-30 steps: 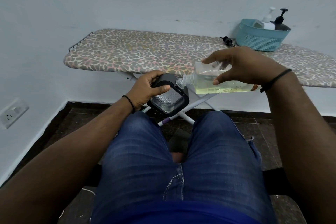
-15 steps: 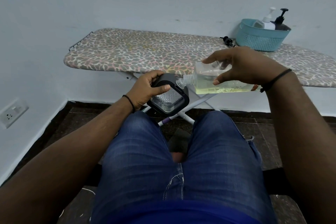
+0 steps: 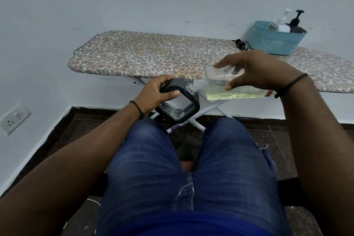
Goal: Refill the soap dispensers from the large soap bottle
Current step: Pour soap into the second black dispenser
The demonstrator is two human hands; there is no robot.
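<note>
above the knees, no change: left fingers (image 3: 168,93) round the dispenser (image 3: 179,104), right fingers (image 3: 229,87) round the tipped soap bottle (image 3: 216,87)

no legible text, labels, brands or numbers anywhere

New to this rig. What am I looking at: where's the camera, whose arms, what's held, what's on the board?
There is no machine here. One wide-angle camera sits on a person's head and looks down, so the arms and jeans are the wearer's own. The left hand grips a black soap dispenser with a clear patterned window, held above the knees. The right hand holds the large soap bottle tipped on its side, its open neck at the dispenser's top; yellowish soap lies along its lower side. Behind them stands an ironing board. On it sit a blue basket with two pump bottles, and beside the basket a small black pump head.
</note>
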